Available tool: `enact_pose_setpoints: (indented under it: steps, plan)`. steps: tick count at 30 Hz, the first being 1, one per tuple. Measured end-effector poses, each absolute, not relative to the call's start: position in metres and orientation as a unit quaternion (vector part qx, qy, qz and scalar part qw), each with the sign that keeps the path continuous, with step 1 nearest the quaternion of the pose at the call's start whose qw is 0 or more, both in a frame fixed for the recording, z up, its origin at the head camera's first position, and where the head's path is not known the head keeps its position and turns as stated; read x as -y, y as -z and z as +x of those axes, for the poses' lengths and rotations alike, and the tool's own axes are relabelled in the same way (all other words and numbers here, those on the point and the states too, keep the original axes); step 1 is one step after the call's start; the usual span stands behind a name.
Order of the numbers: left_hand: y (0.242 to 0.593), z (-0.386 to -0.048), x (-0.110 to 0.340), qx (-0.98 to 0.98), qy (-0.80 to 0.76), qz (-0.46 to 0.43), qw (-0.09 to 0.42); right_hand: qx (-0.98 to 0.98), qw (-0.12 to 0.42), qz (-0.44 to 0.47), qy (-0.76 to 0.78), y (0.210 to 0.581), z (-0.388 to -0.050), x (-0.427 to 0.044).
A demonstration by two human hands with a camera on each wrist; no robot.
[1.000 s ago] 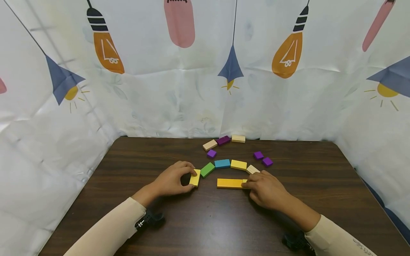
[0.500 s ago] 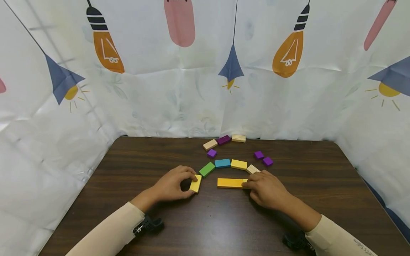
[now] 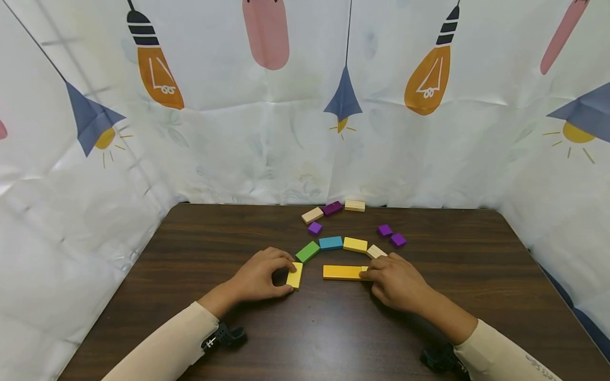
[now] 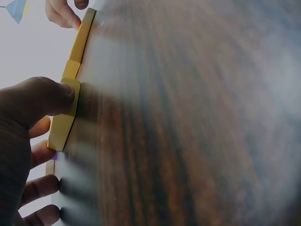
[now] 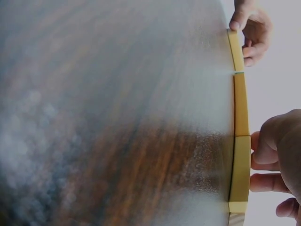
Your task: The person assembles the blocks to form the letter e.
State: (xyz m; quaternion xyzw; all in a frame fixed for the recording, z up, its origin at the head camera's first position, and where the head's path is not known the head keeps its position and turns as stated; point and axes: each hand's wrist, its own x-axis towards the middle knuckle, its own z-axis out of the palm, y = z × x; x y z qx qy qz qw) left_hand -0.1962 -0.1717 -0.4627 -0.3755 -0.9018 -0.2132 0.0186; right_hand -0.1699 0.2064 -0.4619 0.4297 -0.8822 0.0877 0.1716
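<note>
My left hand (image 3: 264, 275) pinches a yellow block (image 3: 295, 277) between thumb and fingers on the dark table. Just beyond that block lies a green block (image 3: 307, 252); a blue block (image 3: 331, 243), another yellow block (image 3: 355, 245) and a pale wooden block (image 3: 376, 252) continue the curve to the right. Inside it lies an orange-yellow block (image 3: 341, 272). My right hand (image 3: 397, 280) holds a yellow block (image 5: 241, 165) at its right end, fingers bent against it. The right hand hides most of this block in the head view.
Several purple blocks (image 3: 398, 241) lie behind the curve. Farther back are a tan block (image 3: 312, 215), a dark purple block (image 3: 332, 208) and a ridged pale block (image 3: 355, 206), near the edge of the table (image 3: 229, 227). A printed curtain (image 3: 295, 148) hangs behind.
The left hand has slid its yellow block nearer to me, away from alongside the green block, then slightly right. The right hand and the other blocks stay put.
</note>
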Motion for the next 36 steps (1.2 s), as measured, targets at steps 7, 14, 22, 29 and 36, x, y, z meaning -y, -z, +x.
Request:
enact_pose_setpoints:
  steps: [7,14,22,29,36]
  plan:
    - [0.4639,-0.1953,0.1704,0.904,0.215,-0.368,0.019,0.883,0.170,0.429,-0.087,0.4612,-0.1694,-0.2064]
    - [0.4641,-0.1950,0.1696,0.905,0.217,-0.365,0.020,0.882,0.171,0.429,-0.089,0.4614,-0.1693,-0.2060]
    - [0.4652,-0.1961,0.1691,0.903,0.216,-0.370,0.033,0.883,0.171,0.429,-0.088,0.4610,-0.1689,-0.2064]
    - [0.4641,-0.1966,0.1683,0.909,0.210,-0.360,0.024,0.882,0.171,0.429,-0.091,0.4609,-0.1694,-0.2064]
    - [0.4618,-0.1977,0.1654,0.914,0.187,-0.359,-0.006,0.883,0.171,0.428,-0.090,0.4611,-0.1699,-0.2065]
